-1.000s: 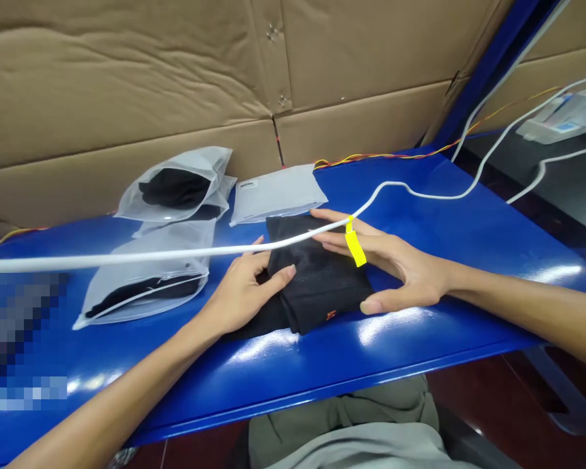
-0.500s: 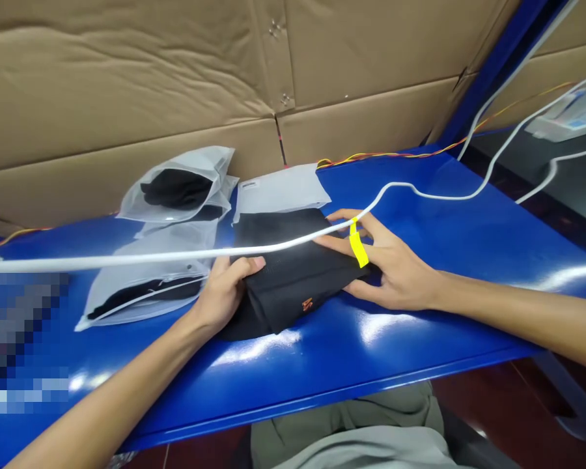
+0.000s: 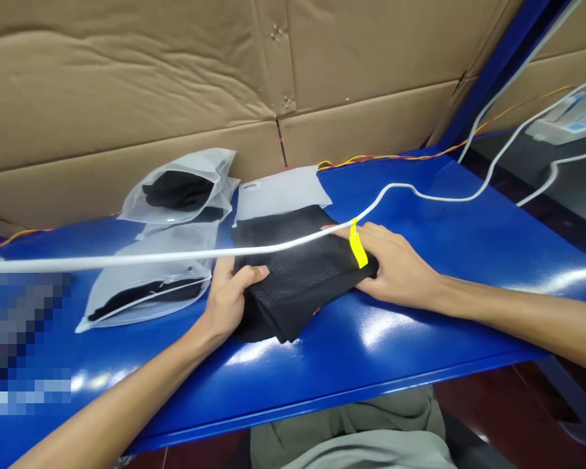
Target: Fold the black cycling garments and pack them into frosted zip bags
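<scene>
You sit at a long blue metal worktop [image 3: 469,332], and a tan cardboard wall [image 3: 127,85] stands along its back edge. A thin white cable [image 3: 127,259] runs across above the cloth. Two see-through plastic bags [image 3: 176,194] with black cloth inside lie to the left, and a flat pale grey bag [image 3: 278,192] lies at the back. The folded black mesh cloth [image 3: 297,280] sits in the middle, its far edge on that flat bag. Your left hand [image 3: 224,303] grips its left side with curled fingers [image 3: 251,273]. Your right hand [image 3: 400,267] clasps its right end. The front edge is close, with open blue room to the right.
</scene>
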The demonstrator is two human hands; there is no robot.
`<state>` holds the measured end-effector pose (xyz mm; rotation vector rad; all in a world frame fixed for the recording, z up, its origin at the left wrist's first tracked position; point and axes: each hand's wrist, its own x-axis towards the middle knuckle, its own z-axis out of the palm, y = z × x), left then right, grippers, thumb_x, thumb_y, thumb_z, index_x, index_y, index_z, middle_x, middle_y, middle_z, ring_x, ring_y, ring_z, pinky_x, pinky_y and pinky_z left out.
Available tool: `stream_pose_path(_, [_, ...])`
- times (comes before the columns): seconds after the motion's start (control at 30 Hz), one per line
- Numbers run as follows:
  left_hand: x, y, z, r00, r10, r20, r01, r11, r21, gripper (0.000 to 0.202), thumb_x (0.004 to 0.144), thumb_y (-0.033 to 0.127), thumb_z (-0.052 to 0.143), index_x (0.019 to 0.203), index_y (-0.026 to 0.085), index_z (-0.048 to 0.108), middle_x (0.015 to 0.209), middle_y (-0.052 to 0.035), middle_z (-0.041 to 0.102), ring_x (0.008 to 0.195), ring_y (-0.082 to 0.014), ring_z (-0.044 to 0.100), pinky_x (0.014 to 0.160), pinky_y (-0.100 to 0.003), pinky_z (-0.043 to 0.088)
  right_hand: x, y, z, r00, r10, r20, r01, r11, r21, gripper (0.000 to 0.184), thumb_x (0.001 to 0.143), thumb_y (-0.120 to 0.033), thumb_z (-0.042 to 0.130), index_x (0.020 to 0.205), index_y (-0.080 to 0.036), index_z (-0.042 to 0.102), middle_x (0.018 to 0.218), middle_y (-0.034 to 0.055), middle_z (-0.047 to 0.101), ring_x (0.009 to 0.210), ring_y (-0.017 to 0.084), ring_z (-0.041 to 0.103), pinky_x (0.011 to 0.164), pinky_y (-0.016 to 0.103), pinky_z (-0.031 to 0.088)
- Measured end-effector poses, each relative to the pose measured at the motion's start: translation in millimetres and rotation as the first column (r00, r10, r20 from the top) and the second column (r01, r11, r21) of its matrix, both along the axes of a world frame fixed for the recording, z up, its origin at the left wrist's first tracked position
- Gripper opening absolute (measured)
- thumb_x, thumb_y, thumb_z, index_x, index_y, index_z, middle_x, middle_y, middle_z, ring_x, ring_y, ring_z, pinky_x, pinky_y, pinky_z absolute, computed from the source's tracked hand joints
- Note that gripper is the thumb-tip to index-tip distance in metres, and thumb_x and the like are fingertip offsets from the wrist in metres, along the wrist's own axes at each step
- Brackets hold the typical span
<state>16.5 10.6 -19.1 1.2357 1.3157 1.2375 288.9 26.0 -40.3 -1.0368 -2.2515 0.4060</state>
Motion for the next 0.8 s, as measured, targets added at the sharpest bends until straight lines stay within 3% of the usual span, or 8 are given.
stream_pose_path(0.17, [0.3,3.9,5.7,0.989,-0.108,-0.105,0.110,0.994,0.008,0.018,0.063,0.027,0.071,0.056,0.021,0.056,0.058,0.0039,0.050,0.057,-0.0138,0.043,0.053,-0.027,0.038,2.6,2.4,-4.8,0.997,-0.011,-0.072,0.019,0.994,0.106,0.058,0.080,-0.009,0.062,0.134,-0.026,0.070,0.098,0.0072,0.060,0.089,0.026,0.063,0.076,0.041,0.058])
stream_pose_path(0.27, [-0.9,3.6,8.2,0.975,-0.171,-0.142,0.171,0.985,-0.013,0.022,0.064,0.030,0.069,0.052,0.022,0.052,0.053,0.0044,0.043,0.051,-0.0124,0.035,0.048,-0.027,0.031,1.0,2.3,-6.6,0.992,0.011,-0.123,0.007,0.989,0.151,0.047,0.087,-0.016,0.065,0.133,-0.026,0.072,0.109,0.0100,0.056,0.098,0.028,0.062,0.081,0.044,0.059])
stream_pose_path(0.4, [-4.1,1.9,4.4,0.968,-0.198,-0.155,0.197,0.980,-0.017,0.023,0.067,0.033,0.069,0.055,0.021,0.053,0.055,0.0038,0.043,0.052,-0.0127,0.036,0.049,-0.027,0.032,0.4,2.1,-7.7,0.988,0.036,-0.147,-0.017,0.992,0.126,0.056,0.086,-0.009,0.064,0.137,-0.030,0.069,0.129,0.0115,0.054,0.106,0.027,0.062,0.087,0.045,0.060])
stream_pose_path(0.6, [-6.2,-1.7,-0.1,0.965,-0.177,-0.193,0.182,0.983,0.007,0.030,0.075,0.037,0.070,0.056,0.022,0.052,0.061,0.0017,0.045,0.057,-0.0152,0.040,0.053,-0.029,0.036,6.1,4.2,-5.7,0.994,0.070,-0.078,-0.052,0.976,0.213,0.067,0.081,0.000,0.056,0.136,-0.034,0.071,0.133,0.0084,0.060,0.105,0.025,0.061,0.084,0.041,0.060])
stream_pose_path(0.7, [-6.1,-2.7,0.5,0.964,-0.072,-0.256,0.095,0.992,0.081,0.028,0.086,0.044,0.072,0.073,0.023,0.058,0.075,0.0004,0.051,0.070,-0.0189,0.051,0.065,-0.031,0.046,8.4,6.0,-5.0,0.999,0.040,-0.023,-0.034,0.974,0.224,0.068,0.081,0.000,0.055,0.137,-0.035,0.072,0.137,0.0090,0.063,0.112,0.029,0.059,0.091,0.049,0.060])
stream_pose_path(0.77, [-7.0,-2.0,1.2,0.951,0.056,-0.305,0.008,0.979,0.204,0.027,0.088,0.045,0.074,0.099,0.025,0.060,0.098,-0.0022,0.056,0.093,-0.0235,0.060,0.085,-0.036,0.054,9.6,7.4,-5.3,1.000,0.021,0.003,-0.021,0.970,0.242,0.071,0.079,0.002,0.053,0.136,-0.035,0.073,0.139,0.0082,0.065,0.118,0.031,0.058,0.098,0.056,0.058])
stream_pose_path(0.8, [-7.9,-1.3,2.0,0.928,0.114,-0.355,-0.004,0.956,0.295,0.036,0.088,0.044,0.075,0.113,0.026,0.058,0.112,-0.0048,0.057,0.108,-0.0264,0.060,0.099,-0.041,0.054,10.1,8.1,-5.7,1.000,0.024,0.013,-0.026,0.968,0.250,0.072,0.079,0.003,0.053,0.135,-0.035,0.074,0.141,0.0079,0.066,0.121,0.032,0.057,0.101,0.059,0.057])
